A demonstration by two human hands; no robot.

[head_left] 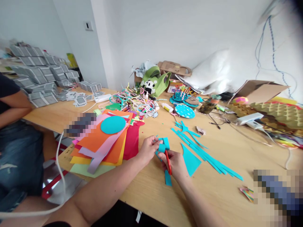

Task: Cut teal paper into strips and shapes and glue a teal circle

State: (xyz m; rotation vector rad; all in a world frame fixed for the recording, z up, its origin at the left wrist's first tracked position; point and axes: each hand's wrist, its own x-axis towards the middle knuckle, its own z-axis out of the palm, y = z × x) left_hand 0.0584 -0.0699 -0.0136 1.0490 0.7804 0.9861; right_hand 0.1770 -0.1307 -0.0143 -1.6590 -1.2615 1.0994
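My left hand (149, 147) pinches a turquoise felt strip (166, 143) that bends round near the middle of the table's front. In my right hand (175, 162) is a pair of scissors with red handles (169, 164); the blades are hidden behind the hands and felt. A short turquoise piece (168, 178) lies below the right hand. Just right of that hand lies a pointed turquoise offcut (190, 159). Long turquoise strips (205, 154) stretch diagonally beyond it. To the left, a turquoise felt circle (113, 125) rests on a stack of coloured felt sheets (94, 138).
Behind my hands is a heap of colourful craft bits (132, 99), with a green panda bag (152, 83). A power strip (249, 118) and cables lie at right, near an open cardboard box (258, 90). A person (16, 142) sits at left beside a white cable (59, 167).
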